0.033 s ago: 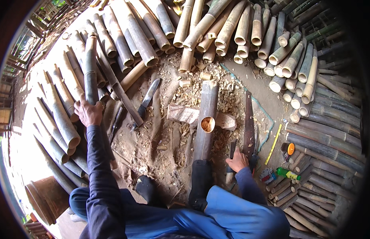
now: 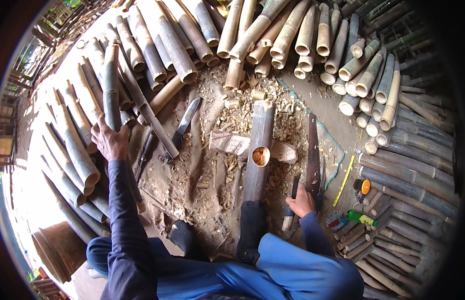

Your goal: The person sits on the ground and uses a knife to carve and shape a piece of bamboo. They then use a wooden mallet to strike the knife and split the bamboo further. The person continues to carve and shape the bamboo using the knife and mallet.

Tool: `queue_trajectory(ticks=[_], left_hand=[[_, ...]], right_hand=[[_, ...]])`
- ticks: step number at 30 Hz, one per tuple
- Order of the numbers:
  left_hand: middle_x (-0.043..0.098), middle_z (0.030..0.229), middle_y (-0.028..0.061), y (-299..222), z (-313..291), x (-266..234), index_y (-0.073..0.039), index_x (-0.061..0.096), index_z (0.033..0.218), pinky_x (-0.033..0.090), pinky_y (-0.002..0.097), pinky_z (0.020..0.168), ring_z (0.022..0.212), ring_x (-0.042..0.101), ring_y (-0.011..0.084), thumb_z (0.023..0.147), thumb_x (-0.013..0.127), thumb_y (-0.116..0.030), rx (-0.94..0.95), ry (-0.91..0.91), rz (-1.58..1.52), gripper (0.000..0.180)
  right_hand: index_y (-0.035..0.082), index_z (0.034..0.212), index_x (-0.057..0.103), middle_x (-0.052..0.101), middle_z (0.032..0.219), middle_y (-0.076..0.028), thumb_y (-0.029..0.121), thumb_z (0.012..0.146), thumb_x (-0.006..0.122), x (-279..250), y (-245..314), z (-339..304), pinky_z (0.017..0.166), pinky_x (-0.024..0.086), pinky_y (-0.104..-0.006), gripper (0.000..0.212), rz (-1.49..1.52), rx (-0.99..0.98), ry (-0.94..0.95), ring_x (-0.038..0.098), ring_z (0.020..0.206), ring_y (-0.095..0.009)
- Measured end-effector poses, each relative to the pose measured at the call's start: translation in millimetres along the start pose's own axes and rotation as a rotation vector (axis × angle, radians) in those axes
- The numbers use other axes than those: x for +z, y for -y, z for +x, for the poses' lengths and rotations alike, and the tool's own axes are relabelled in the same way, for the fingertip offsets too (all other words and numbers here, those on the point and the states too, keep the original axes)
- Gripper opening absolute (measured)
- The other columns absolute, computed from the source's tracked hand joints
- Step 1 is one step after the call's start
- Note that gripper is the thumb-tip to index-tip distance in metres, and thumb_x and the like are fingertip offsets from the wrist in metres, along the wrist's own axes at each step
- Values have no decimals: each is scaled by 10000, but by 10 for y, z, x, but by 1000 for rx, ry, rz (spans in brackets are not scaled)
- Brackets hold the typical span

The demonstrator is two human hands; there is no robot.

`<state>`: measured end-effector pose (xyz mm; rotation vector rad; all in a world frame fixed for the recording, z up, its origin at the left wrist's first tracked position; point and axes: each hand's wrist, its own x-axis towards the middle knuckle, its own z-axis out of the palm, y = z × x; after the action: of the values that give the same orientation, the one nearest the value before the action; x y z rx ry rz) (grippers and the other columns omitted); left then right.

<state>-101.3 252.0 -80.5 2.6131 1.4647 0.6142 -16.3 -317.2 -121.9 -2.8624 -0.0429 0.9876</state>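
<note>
My left hand (image 2: 110, 142) is closed around the lower end of a long grey-green bamboo tube (image 2: 111, 95) at the left, among other bamboo. On the ground right of centre, my right hand (image 2: 301, 201) has its index finger stretched forward and its thumb apart. It is beside a knife (image 2: 288, 219) with a dark blade and pale handle, its thumb at or touching it. Between my arms, another bamboo tube (image 2: 262, 125) lies over a split wooden block (image 2: 230, 143). A round opening with an orange-brown inside shows midway along it. My black-covered foot meets its near end.
A large knife (image 2: 186, 120) lies left of centre, near a split bamboo strip (image 2: 155, 125). Beyond my right hand are a long saw (image 2: 312, 150), a yellow measuring strip (image 2: 344, 181) and a green bottle (image 2: 361, 218). Stacked bamboo (image 2: 172, 45) rings the work area. Wood chips cover the ground.
My right hand has shifted slightly right and forward, and the knife blade beside it has tilted a little to the right. My left hand stays on the bamboo tube, which has moved slightly left.
</note>
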Motion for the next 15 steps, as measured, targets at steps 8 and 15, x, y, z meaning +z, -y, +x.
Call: queue_trajectory(ticks=[8, 15], left_hand=[[649, 1168, 237, -1317, -2118, -866, 9, 473, 1325, 537, 459, 890, 1090, 656, 362, 772, 809, -236, 356, 1452, -727, 692], [633, 800, 164, -1597, -1836, -1007, 1, 512, 963, 547, 463, 640, 749, 695, 329, 780, 622, -90, 789, 1097, -1, 232]], right_hand=[[77, 1184, 468, 665, 1126, -147, 102, 882, 657, -364, 1062, -380, 976, 478, -400, 358, 1584, -254, 609, 619, 1092, -233], [111, 1064, 595, 706, 1038, -114, 452, 1061, 440, 94, 1236, -84, 680, 558, -331, 375, 1849, 86, 873, 693, 930, -210]])
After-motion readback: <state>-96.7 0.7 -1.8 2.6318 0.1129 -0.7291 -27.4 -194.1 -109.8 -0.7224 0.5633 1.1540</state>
